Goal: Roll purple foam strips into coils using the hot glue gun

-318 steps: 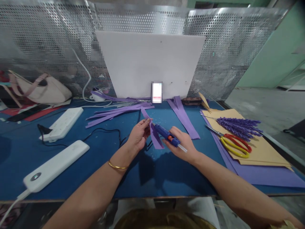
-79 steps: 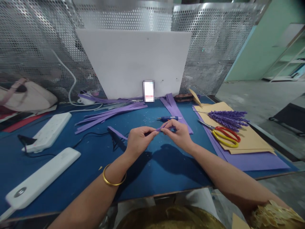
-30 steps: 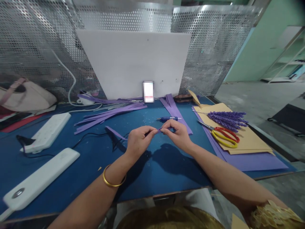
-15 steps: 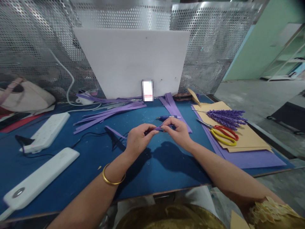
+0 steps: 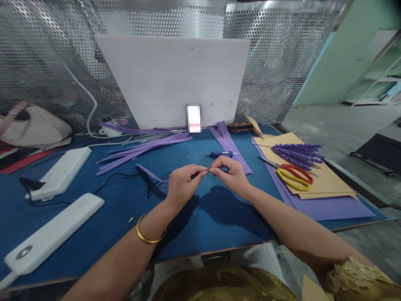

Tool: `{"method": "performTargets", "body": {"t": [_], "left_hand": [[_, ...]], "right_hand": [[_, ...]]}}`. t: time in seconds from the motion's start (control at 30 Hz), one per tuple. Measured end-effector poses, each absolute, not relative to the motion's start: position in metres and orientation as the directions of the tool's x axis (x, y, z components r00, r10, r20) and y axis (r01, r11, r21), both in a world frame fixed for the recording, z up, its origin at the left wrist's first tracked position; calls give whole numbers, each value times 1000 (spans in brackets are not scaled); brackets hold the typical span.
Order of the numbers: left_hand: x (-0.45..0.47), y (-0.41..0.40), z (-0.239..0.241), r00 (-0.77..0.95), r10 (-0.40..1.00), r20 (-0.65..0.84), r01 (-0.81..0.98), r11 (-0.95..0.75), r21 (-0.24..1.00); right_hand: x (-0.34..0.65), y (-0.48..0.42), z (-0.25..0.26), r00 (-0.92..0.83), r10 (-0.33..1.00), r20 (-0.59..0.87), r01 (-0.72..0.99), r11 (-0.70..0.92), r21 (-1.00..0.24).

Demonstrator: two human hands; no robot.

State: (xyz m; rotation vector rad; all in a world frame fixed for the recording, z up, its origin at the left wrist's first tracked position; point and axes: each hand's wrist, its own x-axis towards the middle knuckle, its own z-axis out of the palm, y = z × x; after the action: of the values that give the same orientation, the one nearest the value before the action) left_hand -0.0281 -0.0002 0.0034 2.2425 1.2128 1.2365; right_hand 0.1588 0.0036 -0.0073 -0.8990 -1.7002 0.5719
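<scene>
Blue tabletop (image 5: 234, 229), purple strip (image 5: 148, 171) — narrow, curved — left hand (image 5: 183, 184), right hand (image 5: 232, 175) pinching

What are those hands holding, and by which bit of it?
A purple strip: the left hand and right hand pinch a narrow stretch between fingertips, close together. One end seems to jut out past the left hand.

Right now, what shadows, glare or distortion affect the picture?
Head view: soft dark shadows on the flat blue tabletop below the bare left hand and bare right hand; same view, glare on the silver perforated metal sheet; same view, the upright white rectangular phone screen is pixelated.
</scene>
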Motion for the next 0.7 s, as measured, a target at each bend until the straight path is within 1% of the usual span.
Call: {"method": "performTargets", "body": {"t": [0.13,0.27,0.33,0.57,0.7], "left_hand": [[-29,1,2,272,808,522,540,-577,612],[-32,7,2,249,822,512,569,-552,610],[-33,10,2,233,826,514,594,-539,597],[-36,13,5,211,829,518,653,-514,557],[-38,15,8,192,816,545,703,-502,504]], "right_hand": [[161,4,-5,-138,792,595,301,606,-737],[166,7,0,-2,817,577,320,547,-773],[168,9,1,44,827,560,317,520,-793],[167,9,1,74,836,544,293,503,-813],[168,10,1,118,827,550,292,500,-815]]}}
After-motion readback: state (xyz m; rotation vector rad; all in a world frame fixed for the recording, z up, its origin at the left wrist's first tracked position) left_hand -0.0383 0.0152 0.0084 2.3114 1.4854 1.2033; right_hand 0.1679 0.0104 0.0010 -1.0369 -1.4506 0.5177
